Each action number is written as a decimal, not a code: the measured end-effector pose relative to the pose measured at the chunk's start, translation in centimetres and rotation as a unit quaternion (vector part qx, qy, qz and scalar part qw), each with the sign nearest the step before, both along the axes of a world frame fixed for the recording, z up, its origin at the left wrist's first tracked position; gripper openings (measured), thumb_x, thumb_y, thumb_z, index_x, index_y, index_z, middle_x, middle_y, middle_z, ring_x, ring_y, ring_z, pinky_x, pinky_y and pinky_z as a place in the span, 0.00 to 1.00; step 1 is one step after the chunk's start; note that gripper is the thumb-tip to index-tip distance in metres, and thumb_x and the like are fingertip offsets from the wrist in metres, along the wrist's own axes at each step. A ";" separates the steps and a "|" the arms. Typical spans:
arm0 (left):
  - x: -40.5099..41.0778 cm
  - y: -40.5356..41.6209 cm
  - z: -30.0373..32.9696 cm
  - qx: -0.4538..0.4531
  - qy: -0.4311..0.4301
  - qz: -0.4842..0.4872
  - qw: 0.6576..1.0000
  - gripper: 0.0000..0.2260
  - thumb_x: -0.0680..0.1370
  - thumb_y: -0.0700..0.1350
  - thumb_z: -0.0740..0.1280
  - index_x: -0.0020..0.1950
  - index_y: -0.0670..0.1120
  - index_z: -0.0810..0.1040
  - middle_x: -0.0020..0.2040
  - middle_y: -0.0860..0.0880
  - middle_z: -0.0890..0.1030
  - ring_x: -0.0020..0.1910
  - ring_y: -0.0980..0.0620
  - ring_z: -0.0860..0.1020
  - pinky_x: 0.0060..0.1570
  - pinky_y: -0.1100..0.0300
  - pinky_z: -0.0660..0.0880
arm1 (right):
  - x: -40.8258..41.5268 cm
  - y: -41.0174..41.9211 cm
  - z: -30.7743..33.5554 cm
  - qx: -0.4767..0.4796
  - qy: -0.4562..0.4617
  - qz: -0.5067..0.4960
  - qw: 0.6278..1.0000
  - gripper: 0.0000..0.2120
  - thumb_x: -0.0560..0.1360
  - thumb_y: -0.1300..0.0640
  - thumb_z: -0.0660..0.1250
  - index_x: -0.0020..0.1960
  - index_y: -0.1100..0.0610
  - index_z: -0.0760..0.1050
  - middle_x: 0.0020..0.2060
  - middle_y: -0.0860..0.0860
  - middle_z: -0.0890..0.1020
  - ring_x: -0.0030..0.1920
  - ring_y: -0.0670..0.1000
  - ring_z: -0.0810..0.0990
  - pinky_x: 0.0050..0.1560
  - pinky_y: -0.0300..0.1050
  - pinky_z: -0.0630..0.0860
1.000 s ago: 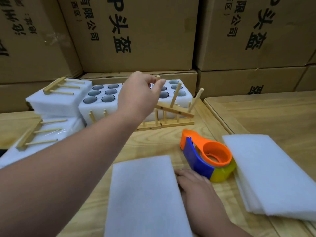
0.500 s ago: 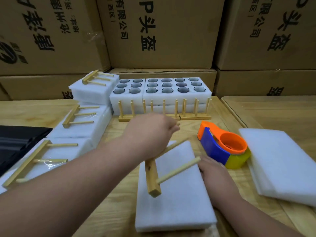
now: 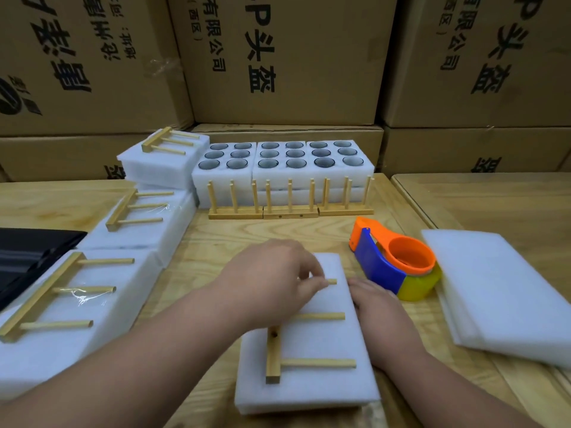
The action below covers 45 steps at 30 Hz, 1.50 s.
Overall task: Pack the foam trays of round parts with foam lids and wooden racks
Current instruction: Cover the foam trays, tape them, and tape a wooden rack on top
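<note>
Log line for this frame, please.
left hand: laying wooden rack flat on foam lid | right hand: resting at lid's right edge | tape dispenser: idle

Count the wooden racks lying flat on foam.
4. One on the back-left block, one on the middle-left block, one on the near-left block, and one on the front lid under the left hand. Three more stand upright by the trays.

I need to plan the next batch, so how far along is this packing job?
Done: three lidded packs on the left carry racks, two visibly wrapped. In hand: the left hand lays a wooden rack on the lidded tray; the right hand steadies its edge. Left: three open trays, standing racks, spare lids.
</note>
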<state>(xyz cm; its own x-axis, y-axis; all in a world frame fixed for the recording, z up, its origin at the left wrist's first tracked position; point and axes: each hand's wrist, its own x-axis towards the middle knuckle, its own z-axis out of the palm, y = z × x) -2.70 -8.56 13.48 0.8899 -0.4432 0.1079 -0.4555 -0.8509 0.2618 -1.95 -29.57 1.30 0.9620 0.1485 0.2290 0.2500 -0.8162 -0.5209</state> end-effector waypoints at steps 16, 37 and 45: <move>-2.8 0.3 -2.5 0.053 -0.054 0.015 0.997 0.13 0.82 0.58 0.59 0.61 0.62 0.80 0.55 0.62 0.79 0.56 0.58 0.68 0.55 0.59 0.59 | 0.5 -0.1 -0.5 -0.002 -0.007 -0.004 1.000 0.15 0.79 0.45 0.67 0.65 0.39 0.78 0.61 0.36 0.80 0.61 0.40 0.76 0.62 0.48 0.75; -3.3 3.9 -6.4 -0.577 0.153 0.251 0.762 0.18 0.84 0.58 0.60 0.74 0.66 0.71 0.70 0.69 0.70 0.68 0.69 0.67 0.66 0.64 0.63 | -0.1 -0.4 -0.3 0.094 0.024 0.018 0.995 0.18 0.80 0.56 0.58 0.63 0.44 0.81 0.61 0.39 0.82 0.63 0.43 0.78 0.63 0.47 0.75; -4.7 2.2 -10.1 -0.750 0.303 0.218 0.546 0.22 0.70 0.54 0.68 0.64 0.53 0.82 0.61 0.53 0.84 0.54 0.54 0.85 0.53 0.54 0.81 | -2.3 2.4 0.9 0.625 0.234 0.087 0.739 0.22 0.84 0.61 0.53 0.74 0.49 0.71 0.69 0.52 0.79 0.69 0.55 0.78 0.67 0.60 0.75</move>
<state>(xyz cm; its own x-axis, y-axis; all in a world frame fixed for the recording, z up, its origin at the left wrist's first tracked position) -7.43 -6.36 3.35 0.9494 0.0086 -0.3140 0.2611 0.5341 0.8041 -4.21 -27.16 2.16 0.9708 0.2323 -0.0593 -0.1511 0.4004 -0.9038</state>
